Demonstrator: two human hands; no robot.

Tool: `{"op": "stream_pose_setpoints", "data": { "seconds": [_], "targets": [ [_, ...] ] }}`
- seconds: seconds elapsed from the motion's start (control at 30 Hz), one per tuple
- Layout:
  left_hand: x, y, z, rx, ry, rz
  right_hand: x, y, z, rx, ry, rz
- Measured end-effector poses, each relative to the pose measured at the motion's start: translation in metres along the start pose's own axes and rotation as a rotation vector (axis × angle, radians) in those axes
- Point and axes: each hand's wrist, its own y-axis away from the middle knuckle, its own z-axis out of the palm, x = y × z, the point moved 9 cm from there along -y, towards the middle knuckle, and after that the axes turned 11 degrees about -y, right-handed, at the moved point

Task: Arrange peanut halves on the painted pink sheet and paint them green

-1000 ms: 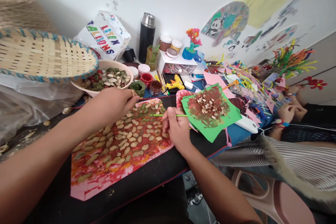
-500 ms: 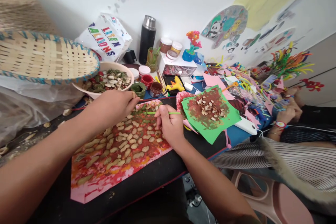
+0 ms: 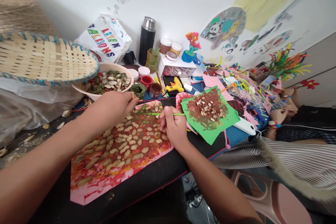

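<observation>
My right hand (image 3: 174,126) is closed around a thin green paintbrush (image 3: 179,114), held nearly level with its tip pointing left over the far part of a pink sheet (image 3: 90,190). Red, orange and green paint covers much of that sheet, and many unshelled peanuts (image 3: 131,136) lie across it. Above the sheet's far left edge, my left hand (image 3: 115,106) has its fingers pinched together. A small beige bit shows at those fingertips, too little to name. Near the left hand stand an open jar of green paint (image 3: 138,91) and a pink bowl (image 3: 130,74) of shells and leaf-like pieces.
A woven basket (image 3: 47,59) overhangs the bowl. Red (image 3: 146,81) and brown paint jars (image 3: 155,89), a yellow glue gun (image 3: 175,85) and a black flask (image 3: 147,40) stand behind. Green painted paper (image 3: 211,134) with shells lies right. Another person's hands (image 3: 279,116) are at far right.
My right hand moved a little left with the paintbrush, then back right, its tip staying low over the sheet's far part. My left hand stays nearly in place, still pinched.
</observation>
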Motion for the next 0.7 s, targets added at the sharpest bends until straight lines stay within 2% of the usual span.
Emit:
{"op": "stream_pose_setpoints", "data": {
  "seconds": [0.17, 0.4, 0.7],
  "targets": [
    [-0.001, 0.001, 0.0, 0.044, 0.048, -0.002, -0.001, -0.002, -0.002, 0.015, -0.017, 0.002],
    [0.0, 0.001, 0.003, -0.022, 0.014, -0.025, -0.001, -0.004, 0.005, -0.014, -0.002, 0.026],
    [0.0, 0.002, 0.002, 0.024, 0.047, -0.002, -0.002, -0.003, 0.007, -0.026, -0.024, 0.023]
  ]
}}
